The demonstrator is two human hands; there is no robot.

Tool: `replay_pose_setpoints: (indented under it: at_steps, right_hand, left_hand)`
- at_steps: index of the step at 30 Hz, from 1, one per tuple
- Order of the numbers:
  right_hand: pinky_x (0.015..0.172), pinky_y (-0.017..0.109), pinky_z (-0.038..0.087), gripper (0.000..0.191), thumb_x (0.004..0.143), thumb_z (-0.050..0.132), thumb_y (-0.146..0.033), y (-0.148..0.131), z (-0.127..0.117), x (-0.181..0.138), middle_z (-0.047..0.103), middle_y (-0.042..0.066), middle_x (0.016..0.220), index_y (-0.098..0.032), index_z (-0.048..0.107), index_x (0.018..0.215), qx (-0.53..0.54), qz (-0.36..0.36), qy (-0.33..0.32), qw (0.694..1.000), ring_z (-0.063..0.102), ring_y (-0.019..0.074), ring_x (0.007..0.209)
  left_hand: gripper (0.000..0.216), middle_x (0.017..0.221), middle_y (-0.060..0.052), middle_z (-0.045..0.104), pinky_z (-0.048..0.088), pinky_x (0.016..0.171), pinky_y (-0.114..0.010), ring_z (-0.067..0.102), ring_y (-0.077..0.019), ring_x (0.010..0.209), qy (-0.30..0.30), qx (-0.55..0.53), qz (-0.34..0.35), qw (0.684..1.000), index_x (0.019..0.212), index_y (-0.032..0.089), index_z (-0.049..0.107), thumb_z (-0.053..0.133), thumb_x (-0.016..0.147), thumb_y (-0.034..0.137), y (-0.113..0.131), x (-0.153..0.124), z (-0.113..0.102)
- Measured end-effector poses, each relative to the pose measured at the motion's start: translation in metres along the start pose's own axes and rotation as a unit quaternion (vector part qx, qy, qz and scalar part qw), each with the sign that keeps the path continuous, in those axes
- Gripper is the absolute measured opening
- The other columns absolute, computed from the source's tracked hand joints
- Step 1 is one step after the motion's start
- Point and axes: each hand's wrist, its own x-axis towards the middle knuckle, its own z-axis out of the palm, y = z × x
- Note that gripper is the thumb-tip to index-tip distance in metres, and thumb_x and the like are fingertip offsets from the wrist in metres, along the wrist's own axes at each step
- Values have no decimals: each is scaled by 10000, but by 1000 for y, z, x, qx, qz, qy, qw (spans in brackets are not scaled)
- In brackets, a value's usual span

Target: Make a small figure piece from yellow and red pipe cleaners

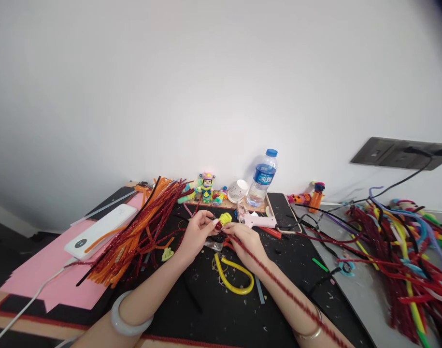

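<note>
Between my two hands is a small yellow and dark red pipe-cleaner piece (pixel 225 219). My left hand (pixel 199 230) pinches its dark red end, thumb and fingers together. At its other side, my right hand (pixel 243 240) is closed on a long dark red pipe cleaner (pixel 278 280), which trails back over my right forearm. My right fingertips are partly hidden. Below my hands a bent yellow pipe cleaner (pixel 238 291) lies on the black mat (pixel 221 319). A pale pink glue gun (pixel 260 221) rests just beyond my right hand.
Orange and dark red pipe cleaners (pixel 130 241) lie on pink paper (pixel 28 275) at left, beside a white power bank (pixel 101 230). A water bottle (pixel 263 179), paper cup (pixel 237 191) and small figure (pixel 206 187) stand by the wall. More pipe cleaners (pixel 391 270) are heaped at right.
</note>
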Motion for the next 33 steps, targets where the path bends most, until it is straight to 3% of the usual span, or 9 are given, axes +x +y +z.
replay_pose_setpoints:
  at_steps: [33]
  right_hand:
    - [785,267,498,199,839,435,-104,9,9,-2,647,36,979,-224,579,908,14,22,11,1000,617,151,893]
  left_hand:
    - [298,592,57,535,518,625,-253,580,-99,574,-1,13,15,1000,841,165,463,658,682,326,4,0,0]
